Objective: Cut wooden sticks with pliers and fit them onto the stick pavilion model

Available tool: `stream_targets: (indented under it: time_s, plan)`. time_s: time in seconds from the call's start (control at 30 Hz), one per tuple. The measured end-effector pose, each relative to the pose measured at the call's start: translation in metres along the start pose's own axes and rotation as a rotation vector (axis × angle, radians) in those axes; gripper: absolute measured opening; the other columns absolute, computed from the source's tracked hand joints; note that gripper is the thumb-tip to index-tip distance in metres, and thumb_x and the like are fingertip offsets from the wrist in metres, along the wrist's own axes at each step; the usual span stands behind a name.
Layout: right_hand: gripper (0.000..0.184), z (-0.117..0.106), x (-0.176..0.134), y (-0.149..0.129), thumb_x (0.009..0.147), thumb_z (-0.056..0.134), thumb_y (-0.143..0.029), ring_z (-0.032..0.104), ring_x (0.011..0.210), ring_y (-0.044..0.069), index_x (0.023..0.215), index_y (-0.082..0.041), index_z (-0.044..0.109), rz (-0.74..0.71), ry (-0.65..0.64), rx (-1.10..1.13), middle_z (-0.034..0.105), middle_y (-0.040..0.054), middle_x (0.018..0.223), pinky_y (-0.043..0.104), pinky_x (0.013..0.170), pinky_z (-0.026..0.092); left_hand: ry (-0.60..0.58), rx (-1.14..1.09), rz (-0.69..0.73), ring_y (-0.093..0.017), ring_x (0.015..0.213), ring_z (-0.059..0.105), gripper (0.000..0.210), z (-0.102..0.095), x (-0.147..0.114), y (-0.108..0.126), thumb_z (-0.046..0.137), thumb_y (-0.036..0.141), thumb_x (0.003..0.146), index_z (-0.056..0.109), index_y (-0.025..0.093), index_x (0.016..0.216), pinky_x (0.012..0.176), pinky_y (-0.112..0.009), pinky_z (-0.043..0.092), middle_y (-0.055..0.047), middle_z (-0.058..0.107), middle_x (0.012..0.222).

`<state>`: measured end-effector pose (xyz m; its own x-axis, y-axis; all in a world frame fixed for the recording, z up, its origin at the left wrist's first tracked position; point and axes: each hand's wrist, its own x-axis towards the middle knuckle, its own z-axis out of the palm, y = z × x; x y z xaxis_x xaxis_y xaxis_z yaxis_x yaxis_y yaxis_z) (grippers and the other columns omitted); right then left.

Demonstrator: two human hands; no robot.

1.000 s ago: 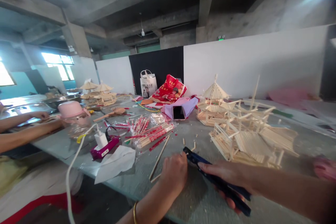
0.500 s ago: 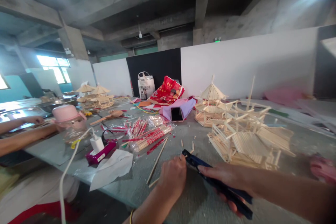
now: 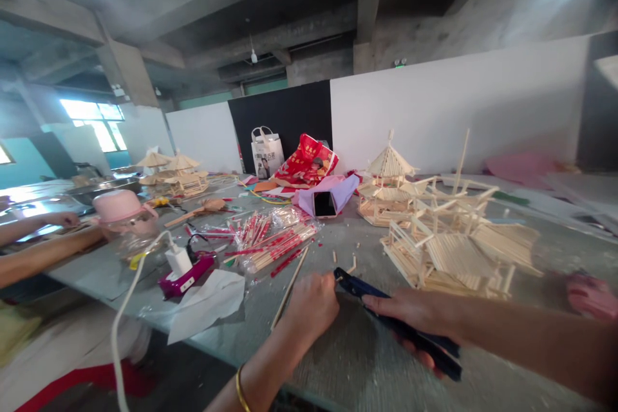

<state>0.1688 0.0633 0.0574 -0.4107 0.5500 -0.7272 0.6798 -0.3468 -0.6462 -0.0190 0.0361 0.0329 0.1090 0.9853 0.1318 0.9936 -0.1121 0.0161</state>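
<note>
My right hand is wrapped round the handles of a long dark blue hand cutter, thumb along its upper side. The cutter slants across the table, its jaw end pointing up and left. Right at those jaws, my left hand is closed in a fist-like pinch; whatever its fingers hold is hidden. A thin wooden stick lies beside my left hand, partly covered by it. Short cut stick pieces lie just beyond the jaws. To the right stands a model pavilion of wooden sticks, with a pointed-roof tower behind it.
Red-wrapped chopsticks lie in plastic beyond my left hand. Left are white paper, a purple power strip with a white cable, and a pink-lidded jar. A phone leans farther back. Another person's arms reach in at left.
The view has tilted slightly. My left hand has shifted a little up and left, showing more forearm and bracelet. The cutter stays at its fingers, in my right hand.
</note>
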Motion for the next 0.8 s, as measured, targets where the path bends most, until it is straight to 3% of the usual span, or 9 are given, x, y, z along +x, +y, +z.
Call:
stream_targets:
  time_s: [0.8]
  plan:
    - [0.048, 0.004, 0.002, -0.001, 0.088, 0.026, -0.051, 0.044, 0.029, 0.011, 0.059, -0.015, 0.041, -0.016, 0.049, 0.006, 0.043, -0.0003, 0.042, 0.024, 0.028, 0.042, 0.054, 0.044, 0.025, -0.021, 0.070, 0.063, 0.023, 0.007, -0.009, 0.012, 0.033, 0.009, 0.081, 0.052, 0.015, 0.092, 0.059, -0.029, 0.048, -0.008, 0.063, 0.078]
